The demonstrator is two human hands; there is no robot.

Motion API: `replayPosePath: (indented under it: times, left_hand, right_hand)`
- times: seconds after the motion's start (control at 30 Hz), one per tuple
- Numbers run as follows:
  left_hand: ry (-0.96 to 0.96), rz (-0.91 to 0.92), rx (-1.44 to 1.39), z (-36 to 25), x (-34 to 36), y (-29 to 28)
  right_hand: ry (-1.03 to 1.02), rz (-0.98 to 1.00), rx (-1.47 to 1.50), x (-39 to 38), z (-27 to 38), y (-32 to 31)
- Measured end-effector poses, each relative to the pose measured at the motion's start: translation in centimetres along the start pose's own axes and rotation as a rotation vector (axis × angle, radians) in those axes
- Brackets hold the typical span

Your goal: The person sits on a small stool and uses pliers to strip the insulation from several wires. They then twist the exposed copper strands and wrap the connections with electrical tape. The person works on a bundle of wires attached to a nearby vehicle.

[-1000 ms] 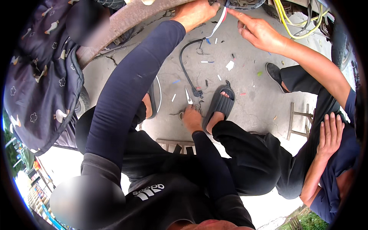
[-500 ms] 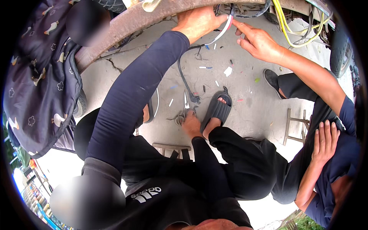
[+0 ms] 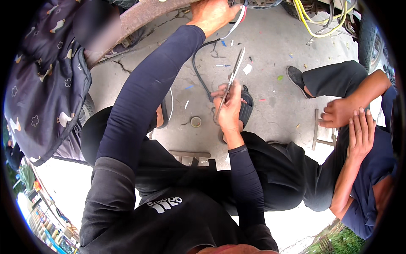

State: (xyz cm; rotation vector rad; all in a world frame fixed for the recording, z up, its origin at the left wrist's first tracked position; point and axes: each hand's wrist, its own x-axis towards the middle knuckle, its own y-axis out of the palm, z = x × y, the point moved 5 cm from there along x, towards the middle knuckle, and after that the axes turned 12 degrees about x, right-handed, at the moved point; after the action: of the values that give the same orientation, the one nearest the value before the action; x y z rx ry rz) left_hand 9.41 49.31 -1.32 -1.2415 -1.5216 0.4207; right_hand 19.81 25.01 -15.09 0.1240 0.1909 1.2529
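At the top edge my left hand (image 3: 213, 16) reaches to the rusty curved metal bar (image 3: 139, 21). Its thumb points toward white and red wires (image 3: 239, 17) that come out of a black cable (image 3: 197, 67); the other fingers are hidden. Over the floor, my right hand (image 3: 229, 109) grips a pair of metal scissors (image 3: 237, 64), blades pointing up and away. Motion smears its fingers a little. Beneath that hand is a black slipper (image 3: 247, 106) on a foot, and to its left a roll of tape (image 3: 196, 122) lies on the concrete.
A co-worker sits at the right, one hand (image 3: 338, 112) near the knee, the other hand (image 3: 359, 133) on the forearm. Yellow cables (image 3: 311, 29) hang near a tyre (image 3: 370, 40). Wire scraps and a white piece (image 3: 247, 68) litter the floor. A patterned cover (image 3: 46, 93) hangs left.
My right hand has lifted the scissors off the floor and moved up with them, leaving the tape roll in view. The co-worker's hand has drawn back from the wires to the right.
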Motion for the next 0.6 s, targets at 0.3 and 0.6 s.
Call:
replayPosePath:
  times: [0.3,0.6]
  left_hand:
    - [-0.006,0.068,-0.006,0.6,-0.4,0.3]
    - [0.090,-0.013,0.042,1.4,-0.8,1.1]
  right_hand:
    - [0.124,0.139,-0.232,8.7,10.2,4.4]
    - [0.384,0.174,-0.241,11.1,9.9,3.9]
